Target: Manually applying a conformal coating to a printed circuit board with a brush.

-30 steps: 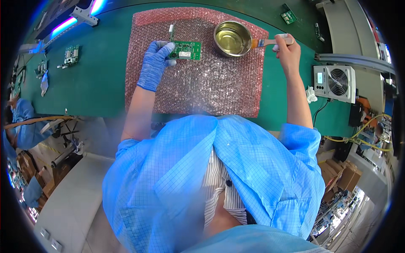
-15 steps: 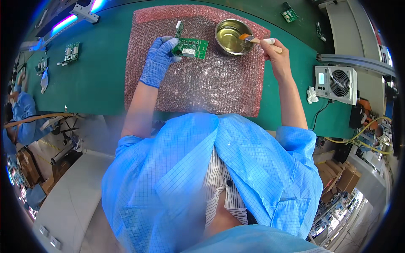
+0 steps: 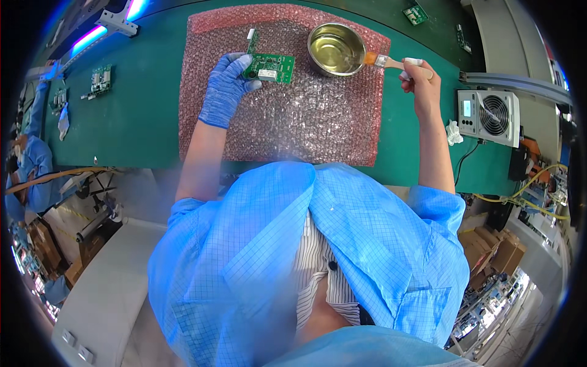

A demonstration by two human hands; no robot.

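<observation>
In a blue knit glove, my left hand (image 3: 226, 85) grips the left edge of a green circuit board (image 3: 278, 64) and holds it over the bubble wrap. A white block-shaped component sits on the board, and a narrow upright board piece stands at its upper left. My bare right hand (image 3: 420, 79), with white wrapping on its fingers, is closed round the wooden handle of a brush (image 3: 385, 61). The brush's orange bristles are at the right rim of a round metal bowl (image 3: 310, 58), which contains clear yellowish liquid.
Pinkish bubble wrap (image 3: 293, 128) covers the middle of the green table (image 3: 140, 116). More circuit boards (image 3: 101, 81) lie at the left and far right. A white fan unit (image 3: 489, 116) stands at the right beside crumpled tissue (image 3: 453, 133). Another person's blue sleeve (image 3: 36, 162) shows at far left.
The brush has moved right, from over the bowl's liquid to its right rim, as my right hand shifted right. My left hand still holds the circuit board in nearly the same place.
</observation>
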